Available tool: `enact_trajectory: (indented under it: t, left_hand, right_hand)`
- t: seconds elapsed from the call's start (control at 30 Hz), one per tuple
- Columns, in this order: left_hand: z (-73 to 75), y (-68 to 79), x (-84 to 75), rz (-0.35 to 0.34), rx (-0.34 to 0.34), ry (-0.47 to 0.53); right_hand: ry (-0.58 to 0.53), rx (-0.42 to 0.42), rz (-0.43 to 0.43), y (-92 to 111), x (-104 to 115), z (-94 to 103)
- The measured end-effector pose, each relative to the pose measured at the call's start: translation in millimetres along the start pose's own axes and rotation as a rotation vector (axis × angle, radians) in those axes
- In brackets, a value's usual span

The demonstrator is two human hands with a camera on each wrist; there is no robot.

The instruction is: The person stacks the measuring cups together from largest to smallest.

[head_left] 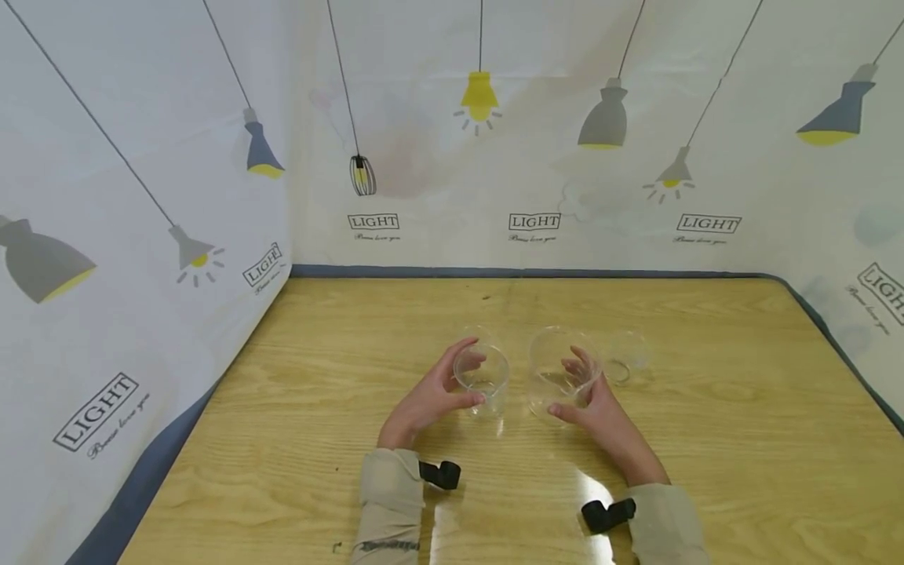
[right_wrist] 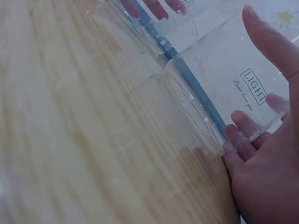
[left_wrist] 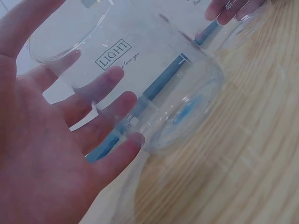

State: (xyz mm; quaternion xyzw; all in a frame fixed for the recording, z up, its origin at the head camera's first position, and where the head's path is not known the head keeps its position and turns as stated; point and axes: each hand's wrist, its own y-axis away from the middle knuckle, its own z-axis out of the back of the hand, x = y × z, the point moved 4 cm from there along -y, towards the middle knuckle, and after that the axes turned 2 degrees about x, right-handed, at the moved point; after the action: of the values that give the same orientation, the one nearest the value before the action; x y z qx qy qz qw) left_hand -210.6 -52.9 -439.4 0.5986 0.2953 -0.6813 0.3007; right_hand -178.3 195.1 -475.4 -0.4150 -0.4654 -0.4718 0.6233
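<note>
Two clear glass beakers with printed marks are side by side over the wooden table, the left one narrower. My left hand holds the smaller beaker, its thumb at the near side and fingers round the far side. In the left wrist view its fingers spread along the glass of this beaker. My right hand holds the larger beaker, thumb in front and fingers behind. In the right wrist view the larger beaker has its base at the tabletop. Whether the smaller one touches the table, I cannot tell.
Another small clear glass vessel is right of the larger beaker. A faint clear rim shows behind the smaller beaker. The wooden table ends at a lamp-printed cloth at the back and sides.
</note>
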Motion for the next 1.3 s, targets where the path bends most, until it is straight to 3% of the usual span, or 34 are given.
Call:
enact_trajectory:
  t: [0.13, 0.23, 0.57, 1.3]
  left_hand:
    - [2.0, -2.7, 12.6, -0.004, -0.008, -0.016]
    - [1.2, -3.6, 13.5, -0.009, -0.004, -0.018]
    - [-8.7, 0.0, -12.7, -0.059, 0.043, 0.088]
    - [-11.9, -0.8, -17.2, -0.045, 0.038, 0.06]
  right_hand:
    - [-0.001, 0.012, -0.005, 0.3, -0.9, 0.1]
    - [0.003, 0.013, -0.001, 0.7, -0.2, 0.6]
    - [0.01, 0.014, 0.007, 0.9, 2.8, 1.8]
    - [-0.007, 0.007, 0.02, -0.8, 1.2, 0.5]
